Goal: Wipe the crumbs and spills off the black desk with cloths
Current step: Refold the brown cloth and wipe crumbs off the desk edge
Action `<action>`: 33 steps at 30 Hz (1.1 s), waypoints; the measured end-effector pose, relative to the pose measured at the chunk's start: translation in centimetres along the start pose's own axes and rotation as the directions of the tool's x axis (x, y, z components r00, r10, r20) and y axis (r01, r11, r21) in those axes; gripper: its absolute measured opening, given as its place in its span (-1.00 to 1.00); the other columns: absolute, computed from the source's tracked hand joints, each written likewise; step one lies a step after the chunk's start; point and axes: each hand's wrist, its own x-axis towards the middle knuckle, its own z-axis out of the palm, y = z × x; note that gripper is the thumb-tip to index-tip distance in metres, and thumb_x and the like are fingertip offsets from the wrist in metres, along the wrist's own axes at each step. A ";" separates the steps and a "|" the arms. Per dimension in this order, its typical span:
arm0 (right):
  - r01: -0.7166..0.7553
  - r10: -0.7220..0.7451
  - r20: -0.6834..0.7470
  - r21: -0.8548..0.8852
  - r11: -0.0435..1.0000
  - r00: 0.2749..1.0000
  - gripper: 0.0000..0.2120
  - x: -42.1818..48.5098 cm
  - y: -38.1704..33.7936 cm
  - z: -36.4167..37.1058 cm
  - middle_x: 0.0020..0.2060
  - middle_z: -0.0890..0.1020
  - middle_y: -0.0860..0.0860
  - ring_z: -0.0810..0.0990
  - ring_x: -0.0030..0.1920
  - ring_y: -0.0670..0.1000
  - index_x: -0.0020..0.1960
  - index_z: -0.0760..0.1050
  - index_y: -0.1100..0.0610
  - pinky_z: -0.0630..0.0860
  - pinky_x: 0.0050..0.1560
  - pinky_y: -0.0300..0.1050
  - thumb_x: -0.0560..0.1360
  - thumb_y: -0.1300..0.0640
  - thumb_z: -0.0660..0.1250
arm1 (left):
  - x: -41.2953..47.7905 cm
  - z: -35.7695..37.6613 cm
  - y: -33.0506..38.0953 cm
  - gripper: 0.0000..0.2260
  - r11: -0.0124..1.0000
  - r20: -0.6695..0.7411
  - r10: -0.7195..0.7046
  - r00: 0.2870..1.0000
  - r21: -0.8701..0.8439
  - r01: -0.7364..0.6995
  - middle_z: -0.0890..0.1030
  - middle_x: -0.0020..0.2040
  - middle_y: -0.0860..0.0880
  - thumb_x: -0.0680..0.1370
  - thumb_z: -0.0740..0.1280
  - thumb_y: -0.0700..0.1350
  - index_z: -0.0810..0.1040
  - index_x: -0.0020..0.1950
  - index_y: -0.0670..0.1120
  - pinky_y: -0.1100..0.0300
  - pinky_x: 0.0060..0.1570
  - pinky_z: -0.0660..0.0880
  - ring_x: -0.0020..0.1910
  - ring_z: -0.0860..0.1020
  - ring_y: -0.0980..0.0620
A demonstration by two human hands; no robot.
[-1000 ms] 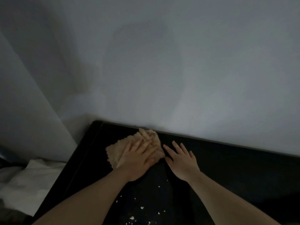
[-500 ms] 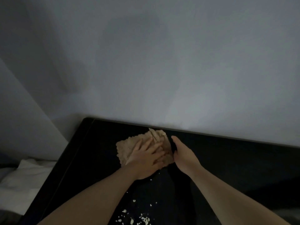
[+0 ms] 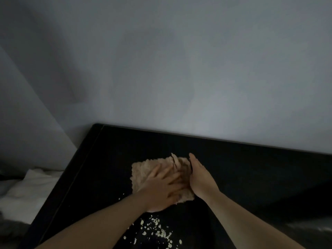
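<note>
A tan cloth [image 3: 142, 171] lies flat on the black desk [image 3: 251, 169], a short way from the wall. My left hand [image 3: 162, 189] presses on it with fingers spread and straight. My right hand [image 3: 200, 178] stands on its edge against the cloth's right side, fingers straight and together. A scatter of pale crumbs [image 3: 158, 229] lies on the desk just in front of the cloth, between my forearms.
A plain wall [image 3: 179, 69] rises right behind the desk's back edge. White bedding [image 3: 27, 191] lies beyond the desk's left edge, lower than the top. The room is dim.
The cloth and my left hand have slid toward me and to the right. My right hand turned from flat on the desk onto its edge against the cloth. More crumbs show.
</note>
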 end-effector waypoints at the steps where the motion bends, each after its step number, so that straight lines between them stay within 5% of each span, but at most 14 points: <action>1: -0.011 0.011 -0.002 0.028 1.000 1.000 -0.44 -0.3 0.1 0.0 0.52 0.11 -0.01 0.11 0.49 -0.01 0.53 -0.10 -0.05 0.07 0.46 -0.06 0.61 0.23 0.01 | -0.2 -0.1 -0.5 -0.50 1.000 0.023 0.022 0.999 0.015 -0.022 -0.23 0.50 0.21 0.53 -0.18 0.28 -0.04 0.48 0.28 -0.04 0.39 -0.40 0.46 -0.35 0.06; 4: -0.014 0.014 -0.012 0.008 1.000 1.000 -0.39 -1.6 0.7 -0.5 0.50 0.16 -0.01 0.20 0.46 0.00 0.53 -0.10 -0.08 0.20 0.44 -0.04 0.59 0.27 0.05 | 0.9 -0.7 -2.8 -0.40 0.966 -0.042 -0.258 0.965 -0.018 0.257 -0.10 0.55 0.12 0.46 -0.24 0.32 -0.01 0.50 0.24 -0.06 0.41 -0.27 0.51 -0.21 -0.02; 6: -0.054 0.053 -0.053 -0.033 0.998 0.997 -0.39 -2.4 1.6 -1.2 0.50 0.15 -0.02 0.17 0.47 0.00 0.54 -0.06 -0.04 0.20 0.44 -0.02 0.59 0.26 0.08 | 2.7 -1.4 -3.7 -0.50 0.844 -0.024 -0.525 0.851 -0.143 0.517 -0.16 0.55 0.06 0.57 -0.16 0.26 -0.06 0.51 0.22 -0.13 0.41 -0.25 0.50 -0.22 -0.11; 8: -0.102 0.093 -0.085 -0.101 0.990 0.992 -0.42 -3.0 3.0 -1.8 0.51 0.11 -0.01 0.10 0.50 0.00 0.53 -0.02 0.02 0.14 0.47 0.01 0.58 0.24 0.10 | 4.4 -2.1 -2.9 -0.51 0.755 0.033 -0.628 0.777 -0.216 0.619 -0.24 0.54 0.04 0.59 -0.17 0.24 -0.15 0.51 0.23 -0.20 0.40 -0.28 0.49 -0.26 -0.16; 11: -0.179 0.158 -0.125 -0.178 0.968 0.980 -0.44 -3.4 5.3 -2.8 0.52 0.09 -0.02 0.05 0.51 0.00 0.53 0.02 0.04 0.13 0.47 0.03 0.58 0.21 0.12 | 6.0 -2.2 1.1 -0.52 0.826 0.014 -0.527 0.850 -0.229 0.516 -0.23 0.54 0.05 0.60 -0.16 0.23 -0.15 0.51 0.24 -0.20 0.38 -0.31 0.49 -0.26 -0.19; 13: -0.177 0.152 -0.123 -0.229 0.957 0.981 -0.46 -3.4 6.0 -3.1 0.52 0.08 -0.02 0.03 0.51 0.00 0.52 0.04 0.03 0.11 0.47 0.03 0.59 0.17 0.11 | 5.6 -1.3 4.9 -0.54 0.965 -0.038 -0.245 0.969 -0.105 0.240 -0.19 0.55 0.07 0.61 -0.11 0.19 -0.10 0.51 0.24 -0.15 0.37 -0.33 0.49 -0.28 -0.14; 16: -0.149 0.125 -0.100 -0.284 0.947 0.987 -0.47 -3.3 6.3 -3.0 0.53 0.02 -0.03 -0.03 0.52 0.01 0.52 0.02 0.01 0.05 0.49 0.02 0.60 0.12 0.10 | 4.4 -0.2 6.5 -0.55 0.993 0.013 0.117 0.993 0.009 -0.117 -0.15 0.54 0.15 0.60 -0.06 0.21 -0.04 0.49 0.26 -0.05 0.37 -0.40 0.46 -0.33 0.04; 22: -0.086 0.084 -0.021 -0.286 0.954 0.996 -0.42 -3.7 7.2 -3.3 0.53 -0.06 -0.02 -0.11 0.52 -0.01 0.54 -0.06 0.04 -0.04 0.51 0.00 0.59 0.24 0.07 | 5.7 -1.3 2.3 -0.54 0.940 -0.031 -0.336 0.941 -0.078 0.333 -0.21 0.54 0.07 0.60 -0.11 0.22 -0.05 0.50 0.23 -0.14 0.42 -0.30 0.49 -0.28 -0.07; 24: -0.083 0.078 -0.029 -0.279 0.957 0.997 -0.42 -3.8 7.1 -3.1 0.53 -0.06 -0.02 -0.11 0.52 -0.01 0.54 -0.06 0.04 -0.06 0.50 0.00 0.59 0.22 0.08 | 5.0 -0.9 3.6 -0.53 0.960 -0.012 -0.277 0.961 -0.045 0.276 -0.22 0.54 0.08 0.59 -0.13 0.23 -0.07 0.50 0.23 -0.14 0.40 -0.34 0.48 -0.31 -0.07; 29: -0.090 0.085 -0.032 -0.282 0.955 0.996 -0.43 -4.1 6.6 -2.7 0.53 -0.07 -0.01 -0.12 0.52 0.00 0.53 -0.06 0.03 -0.05 0.50 0.03 0.59 0.19 0.08 | -0.6 0.4 4.6 -0.53 0.979 0.097 0.184 0.978 0.068 -0.191 -0.17 0.52 0.20 0.56 -0.09 0.24 -0.03 0.48 0.30 -0.01 0.33 -0.47 0.43 -0.39 0.09; 31: -0.057 0.062 0.007 -0.293 0.954 0.998 -0.43 -4.8 6.4 -2.2 0.54 -0.09 -0.02 -0.13 0.52 0.00 0.54 -0.06 0.02 -0.06 0.50 0.03 0.59 0.21 0.07 | -0.5 0.2 2.8 -0.51 0.982 0.118 0.116 0.986 0.139 -0.132 -0.15 0.53 0.17 0.54 -0.12 0.25 -0.03 0.48 0.28 -0.02 0.37 -0.41 0.45 -0.35 0.08; 33: -0.029 0.045 0.044 -0.305 0.952 0.998 -0.40 -5.7 6.1 -1.7 0.53 -0.10 -0.02 -0.14 0.52 0.00 0.53 -0.08 0.00 -0.08 0.50 0.03 0.58 0.22 0.10 | 0.6 -0.2 1.2 -0.49 0.977 0.020 -0.194 0.981 0.092 0.191 -0.15 0.55 0.11 0.54 -0.18 0.27 -0.05 0.50 0.26 -0.09 0.41 -0.27 0.49 -0.27 -0.01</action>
